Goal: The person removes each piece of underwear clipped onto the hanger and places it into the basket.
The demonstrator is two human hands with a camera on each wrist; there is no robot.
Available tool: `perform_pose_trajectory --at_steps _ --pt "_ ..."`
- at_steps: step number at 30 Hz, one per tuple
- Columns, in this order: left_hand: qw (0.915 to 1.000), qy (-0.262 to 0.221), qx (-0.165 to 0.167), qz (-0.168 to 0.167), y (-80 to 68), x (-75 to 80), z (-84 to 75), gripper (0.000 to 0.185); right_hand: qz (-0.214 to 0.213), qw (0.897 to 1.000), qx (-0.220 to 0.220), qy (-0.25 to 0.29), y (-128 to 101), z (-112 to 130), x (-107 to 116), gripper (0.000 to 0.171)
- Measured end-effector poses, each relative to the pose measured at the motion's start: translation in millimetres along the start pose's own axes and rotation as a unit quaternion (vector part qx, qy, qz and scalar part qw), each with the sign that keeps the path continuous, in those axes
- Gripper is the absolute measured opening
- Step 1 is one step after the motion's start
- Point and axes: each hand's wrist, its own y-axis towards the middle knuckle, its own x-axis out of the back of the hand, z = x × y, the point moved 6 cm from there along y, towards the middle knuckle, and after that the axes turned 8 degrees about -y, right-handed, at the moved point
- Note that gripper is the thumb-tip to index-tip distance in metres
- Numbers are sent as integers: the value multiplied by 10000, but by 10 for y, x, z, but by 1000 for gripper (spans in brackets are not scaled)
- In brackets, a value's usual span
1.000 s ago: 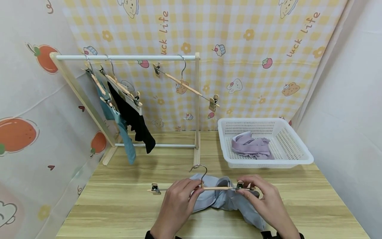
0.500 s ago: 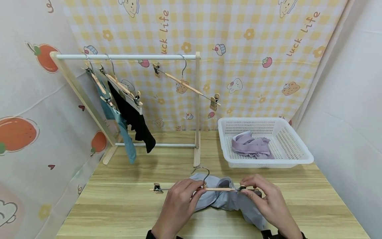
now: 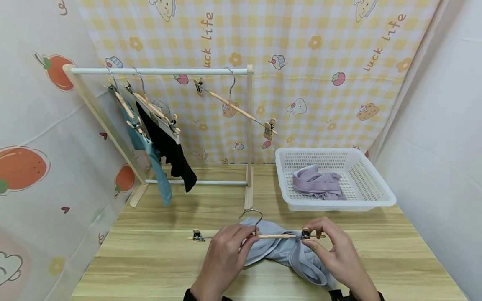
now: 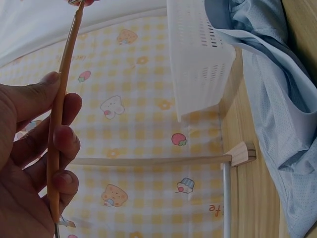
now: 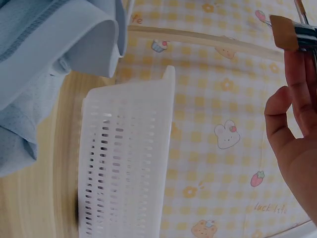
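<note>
Two grips I can see from here: left hand (image 3: 227, 253) holding a wooden hanger (image 3: 276, 236), right hand (image 3: 337, 251) pinching its right clip (image 3: 305, 234), above a blue-grey garment (image 3: 280, 251) on the near bench (image 3: 150, 263).

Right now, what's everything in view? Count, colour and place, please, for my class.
held hanger: one, tan, above table
crumpled garment: one, grey-blue, table front
bare hanger: one, tan, rack's right end
loaded hangers: two, tan, rack's left end
leftmost garment: one, teal, hung on rack
next garment: one, black, on rack
rack: one, pale wood and white, rear left
basket: one, white, rear right
bundled garment: one, lilac, in basket
table: one, light wood-grain, beneath
backdrop: one, yellow-and-white checked, rear
side cloths: two, mostly white, both sides
cuffs: two, black, at wrists
left hand: one, gripping held hanger's middle
right hand: one, at its right clip
</note>
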Motion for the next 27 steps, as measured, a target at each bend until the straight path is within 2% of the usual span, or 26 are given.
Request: perform_pose_trajectory --at_steps 5,11,16,22,27 --pt "10000 17 53 -6 -4 15 11 17 161 9995 -280 -66 -13 -26 -43 49" --pt "9999 -12 170 26 -7 27 17 18 177 9993 -312 -74 -5 -21 -39 49" --pt "9998 -4 194 44 -6 29 17 18 198 9994 -262 -98 5 4 -24 48" --pt "9999 60 134 -14 -11 36 13 19 74 9997 -30 -229 16 57 -16 59" --pt "9999 68 149 -40 -14 41 14 19 8 9997 12 -241 19 57 -16 59"
